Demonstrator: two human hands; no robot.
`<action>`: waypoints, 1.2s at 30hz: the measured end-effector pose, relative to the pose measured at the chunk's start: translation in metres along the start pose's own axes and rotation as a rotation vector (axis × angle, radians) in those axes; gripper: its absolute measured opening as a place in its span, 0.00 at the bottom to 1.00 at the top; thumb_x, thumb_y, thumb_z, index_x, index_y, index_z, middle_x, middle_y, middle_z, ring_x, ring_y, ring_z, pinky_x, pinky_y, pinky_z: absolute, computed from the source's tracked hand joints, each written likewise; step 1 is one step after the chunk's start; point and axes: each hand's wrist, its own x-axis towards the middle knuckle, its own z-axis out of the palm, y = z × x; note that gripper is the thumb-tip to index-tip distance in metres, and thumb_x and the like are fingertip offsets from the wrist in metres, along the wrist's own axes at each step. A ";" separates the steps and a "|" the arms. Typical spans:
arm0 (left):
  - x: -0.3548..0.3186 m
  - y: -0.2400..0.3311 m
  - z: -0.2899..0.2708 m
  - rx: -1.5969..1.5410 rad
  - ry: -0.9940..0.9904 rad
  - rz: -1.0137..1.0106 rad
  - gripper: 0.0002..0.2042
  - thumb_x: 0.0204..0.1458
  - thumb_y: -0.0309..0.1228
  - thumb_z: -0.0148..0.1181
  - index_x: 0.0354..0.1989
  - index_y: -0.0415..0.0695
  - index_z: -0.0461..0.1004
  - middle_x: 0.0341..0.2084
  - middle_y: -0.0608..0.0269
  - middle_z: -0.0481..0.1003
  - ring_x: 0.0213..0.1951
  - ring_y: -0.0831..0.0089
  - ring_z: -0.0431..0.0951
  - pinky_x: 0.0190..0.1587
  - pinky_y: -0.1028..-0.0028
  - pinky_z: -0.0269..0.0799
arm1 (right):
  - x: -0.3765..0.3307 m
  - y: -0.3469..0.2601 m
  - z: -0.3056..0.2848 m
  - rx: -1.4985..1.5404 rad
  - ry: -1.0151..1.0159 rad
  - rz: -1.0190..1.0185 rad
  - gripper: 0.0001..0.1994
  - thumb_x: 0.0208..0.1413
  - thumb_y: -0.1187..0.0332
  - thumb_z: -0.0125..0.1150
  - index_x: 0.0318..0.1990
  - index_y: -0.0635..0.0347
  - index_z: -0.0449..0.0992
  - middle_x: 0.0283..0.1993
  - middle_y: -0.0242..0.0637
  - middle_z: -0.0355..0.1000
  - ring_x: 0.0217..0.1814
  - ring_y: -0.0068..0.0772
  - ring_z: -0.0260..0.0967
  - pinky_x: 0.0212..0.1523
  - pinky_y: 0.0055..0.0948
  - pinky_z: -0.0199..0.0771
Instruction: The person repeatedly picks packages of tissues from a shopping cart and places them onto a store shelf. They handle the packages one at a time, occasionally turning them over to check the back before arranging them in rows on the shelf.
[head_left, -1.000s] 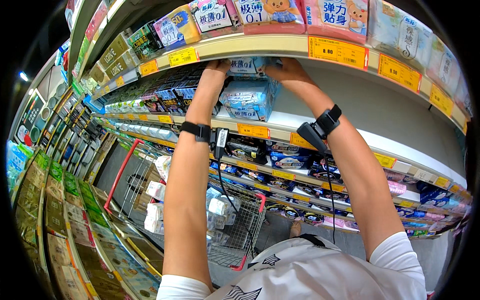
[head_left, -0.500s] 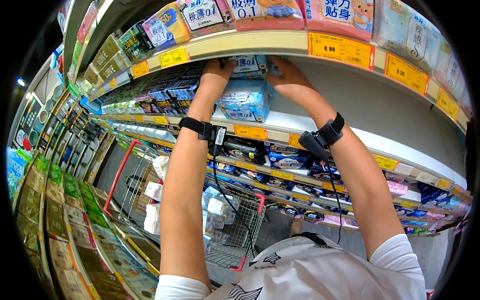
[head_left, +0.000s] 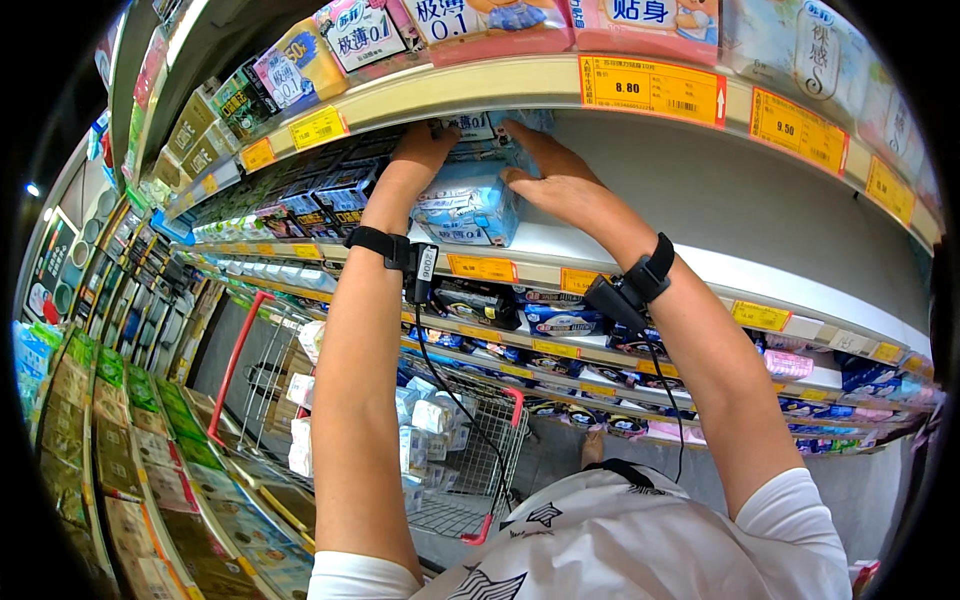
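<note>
Light blue packs of sanitary pads are stacked on the shelf under the top ledge. An upper pack sits above and behind a lower front pack. My left hand is closed round the left end of the upper pack, its thumb on the front face. My right hand lies along the right side of the stack, fingers stretched out and thumb spread down by the lower pack's top corner. Its fingertips are partly hidden behind the packs. Dark straps with small devices circle both wrists.
Above is a ledge with price tags and several pad packs. Dark boxed packs stand left of the stack. Lower shelves hold more packs. A wire shopping cart with white packs stands below. Tissue packages line the left.
The view has shifted, so the shelf sits slightly further left. My right thumb has come down to the lower pack's corner, and my right fingers lie along the stack's side.
</note>
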 end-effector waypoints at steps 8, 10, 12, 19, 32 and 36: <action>-0.004 0.018 0.000 0.055 -0.045 -0.093 0.29 0.59 0.45 0.59 0.59 0.32 0.67 0.52 0.36 0.74 0.53 0.44 0.75 0.56 0.62 0.68 | 0.008 0.011 0.000 -0.022 -0.030 0.033 0.35 0.61 0.55 0.57 0.73 0.56 0.56 0.71 0.55 0.60 0.73 0.57 0.57 0.72 0.40 0.58; -0.012 0.022 0.000 0.002 0.016 -0.037 0.30 0.56 0.45 0.62 0.58 0.32 0.68 0.52 0.34 0.74 0.56 0.40 0.72 0.58 0.58 0.69 | 0.010 0.011 -0.001 -0.029 -0.054 0.050 0.35 0.61 0.55 0.56 0.73 0.57 0.57 0.71 0.56 0.60 0.74 0.57 0.56 0.72 0.40 0.58; -0.012 0.006 -0.007 -0.011 0.091 0.101 0.29 0.58 0.45 0.61 0.58 0.33 0.69 0.53 0.35 0.74 0.55 0.42 0.73 0.58 0.60 0.68 | 0.011 0.010 0.002 -0.023 -0.003 0.010 0.36 0.59 0.52 0.57 0.72 0.57 0.58 0.71 0.57 0.60 0.74 0.58 0.56 0.71 0.40 0.58; -0.111 0.034 -0.046 -0.233 0.216 0.250 0.24 0.65 0.41 0.55 0.60 0.33 0.67 0.50 0.53 0.76 0.53 0.67 0.75 0.56 0.67 0.72 | -0.051 -0.020 -0.017 0.108 0.098 -0.294 0.20 0.65 0.58 0.56 0.59 0.61 0.73 0.52 0.50 0.76 0.54 0.43 0.75 0.56 0.36 0.73; -0.390 -0.028 -0.092 -0.331 0.416 -0.441 0.29 0.61 0.46 0.61 0.61 0.33 0.69 0.52 0.52 0.76 0.55 0.66 0.77 0.54 0.69 0.72 | -0.191 -0.086 0.097 0.856 -0.450 0.323 0.21 0.66 0.69 0.53 0.64 0.65 0.65 0.55 0.45 0.74 0.57 0.32 0.74 0.58 0.29 0.73; -0.472 -0.063 -0.082 -0.264 0.498 -0.721 0.30 0.60 0.43 0.63 0.60 0.29 0.68 0.53 0.45 0.75 0.53 0.65 0.76 0.55 0.68 0.71 | -0.216 -0.079 0.130 0.947 -0.565 0.440 0.21 0.67 0.67 0.54 0.63 0.67 0.65 0.53 0.45 0.74 0.51 0.29 0.75 0.54 0.29 0.75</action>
